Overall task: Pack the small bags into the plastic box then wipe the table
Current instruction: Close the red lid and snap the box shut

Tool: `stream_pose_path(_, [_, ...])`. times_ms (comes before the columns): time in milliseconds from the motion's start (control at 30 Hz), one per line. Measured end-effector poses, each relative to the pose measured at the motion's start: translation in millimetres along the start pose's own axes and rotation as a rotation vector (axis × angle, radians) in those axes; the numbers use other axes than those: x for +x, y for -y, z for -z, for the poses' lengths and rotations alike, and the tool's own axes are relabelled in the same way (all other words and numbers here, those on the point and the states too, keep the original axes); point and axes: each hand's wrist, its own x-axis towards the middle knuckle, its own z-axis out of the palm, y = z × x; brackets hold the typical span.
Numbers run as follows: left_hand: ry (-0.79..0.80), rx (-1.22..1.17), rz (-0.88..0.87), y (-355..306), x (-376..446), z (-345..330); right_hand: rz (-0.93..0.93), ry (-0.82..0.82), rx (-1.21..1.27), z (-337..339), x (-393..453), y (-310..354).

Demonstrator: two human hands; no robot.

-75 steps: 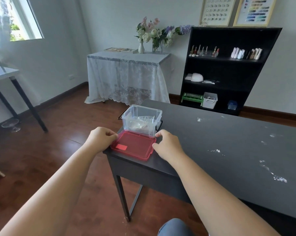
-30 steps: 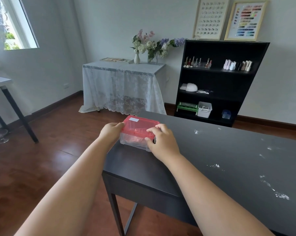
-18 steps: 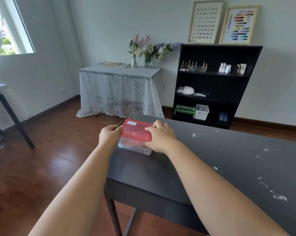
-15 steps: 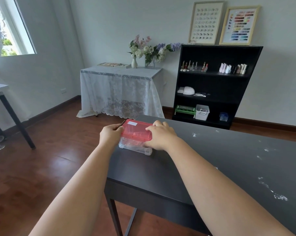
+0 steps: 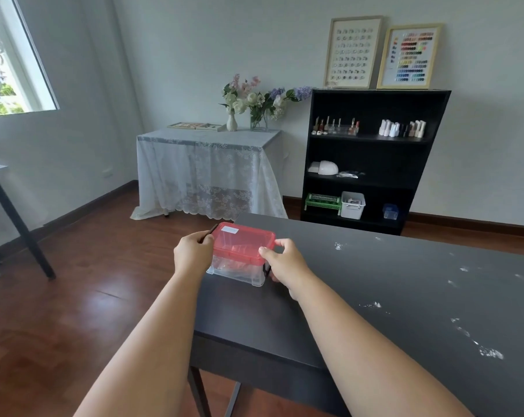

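Observation:
A clear plastic box point(image 5: 238, 267) with a red lid point(image 5: 242, 243) on top stands near the left end of the black table point(image 5: 375, 296). Pale contents show faintly through its walls. My left hand point(image 5: 193, 254) grips the box's left end, its fingers at the black latch there. My right hand point(image 5: 284, 261) holds the right end, thumb on the lid's rim and fingers by the black latch on that side.
White smears and crumbs point(image 5: 477, 341) dot the table's right half. Its left edge drops to a wood floor point(image 5: 74, 296). Farther back stand a lace-covered side table point(image 5: 206, 170) with flowers, a black shelf point(image 5: 372, 158), and another table's leg point(image 5: 20, 230) at the left.
The red lid went from lying in front of the open box onto the box. My right hand slid off the lid's top to the box's right end. The view rose.

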Motion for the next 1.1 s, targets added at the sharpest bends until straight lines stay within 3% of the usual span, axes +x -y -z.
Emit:
stream_pose_path(133, [0.001, -0.006, 0.015, 0.8, 1.1, -1.3, -0.094, -0.059, 0.082, 1.2, 3.3, 3.4])
stream_pose_path(300, [-0.024, -0.009, 0.017, 0.6, 1.0, -3.4, -0.249, 0.039, 0.323, -0.9, 0.7, 2.6])
stream_pose_path(367, [-0.032, -0.018, 0.019, 1.5, 0.5, -4.3, -0.200, -0.063, 0.371, -1.6, 2.0, -2.4])
stream_pose_path(467, [-0.062, -0.053, 0.045, 2.5, -0.8, -5.5, -0.048, -0.215, 0.240, -1.9, 4.5, -2.2])
stream_pose_path(567, [-0.072, -0.075, 0.061, 2.0, -1.8, -6.2, 0.029, -0.242, 0.231, -6.5, 0.7, 3.2])
stream_pose_path(1000, [-0.060, -0.083, 0.062, 3.8, -0.3, -5.2, 0.006, -0.331, 0.435, -25.6, -10.3, 7.2])
stream_pose_path(1100, [-0.040, -0.053, 0.041, 0.0, -1.8, -2.6, 0.073, -0.331, 0.325, -24.1, -13.8, 7.0])
